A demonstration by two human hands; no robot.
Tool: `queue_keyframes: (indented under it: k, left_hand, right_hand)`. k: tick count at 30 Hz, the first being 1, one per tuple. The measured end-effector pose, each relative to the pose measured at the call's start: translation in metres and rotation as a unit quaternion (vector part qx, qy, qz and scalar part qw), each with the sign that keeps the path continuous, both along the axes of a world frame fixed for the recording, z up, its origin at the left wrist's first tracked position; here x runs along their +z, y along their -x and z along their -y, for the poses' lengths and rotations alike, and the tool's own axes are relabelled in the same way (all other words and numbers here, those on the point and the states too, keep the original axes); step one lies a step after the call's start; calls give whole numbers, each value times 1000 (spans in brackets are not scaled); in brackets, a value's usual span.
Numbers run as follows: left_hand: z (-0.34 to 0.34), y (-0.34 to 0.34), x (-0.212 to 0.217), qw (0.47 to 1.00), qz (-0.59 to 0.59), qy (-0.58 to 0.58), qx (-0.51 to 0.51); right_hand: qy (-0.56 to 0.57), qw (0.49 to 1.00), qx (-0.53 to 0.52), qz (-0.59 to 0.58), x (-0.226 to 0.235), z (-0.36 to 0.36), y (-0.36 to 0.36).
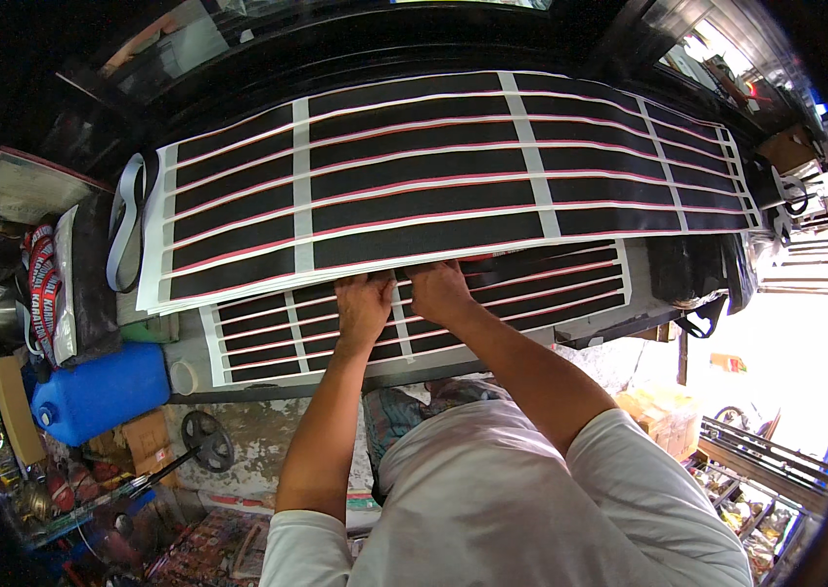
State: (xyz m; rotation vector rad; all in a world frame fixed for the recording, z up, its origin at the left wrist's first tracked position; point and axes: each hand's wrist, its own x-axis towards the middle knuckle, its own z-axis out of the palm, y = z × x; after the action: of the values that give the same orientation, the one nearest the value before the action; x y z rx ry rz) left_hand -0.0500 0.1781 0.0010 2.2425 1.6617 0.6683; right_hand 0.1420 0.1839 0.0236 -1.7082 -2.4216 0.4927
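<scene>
A stack of large white sheets [424,201] printed with black rectangles and thin red lines lies across the work surface. In front of it, partly under its near edge, rests another such sheet [507,311]. My left hand [365,305] is over this lower sheet with its fingers curled and closed at the stack's near edge. Close beside it, my right hand [441,292] is also closed, thumb and fingers bent together. Shadow and the overhanging edge hide what the fingertips hold. A dark strip with red [507,256] runs rightward from near my right hand.
A looped grey strap [125,223] hangs at the stack's left end. Below left stand a blue jerrycan [106,391] and a handwheel [208,440]. Black bags [693,269] sit at the right end of the table, and a cardboard box [663,416] stands lower right.
</scene>
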Motion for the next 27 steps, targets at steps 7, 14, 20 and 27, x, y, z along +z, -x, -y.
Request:
queue_keyframes:
  k: [7,14,20,27]
  left_hand:
    - [-3,-9,2,998,-21,-53,-15]
    - [-6,3,-3,994,-88,-52,-43]
    - [0,-7,33,993,-115,24,-5]
    - [112,79,24,972,-28,-78,218]
  right_hand:
    - [42,999,-5,2,-3,0,-5]
    - [3,1000,26,12,-2,-3,-8]
    - [-85,990,53,96,-41,-10,-77]
    - [-160,931,-225,-238,24,45,-183]
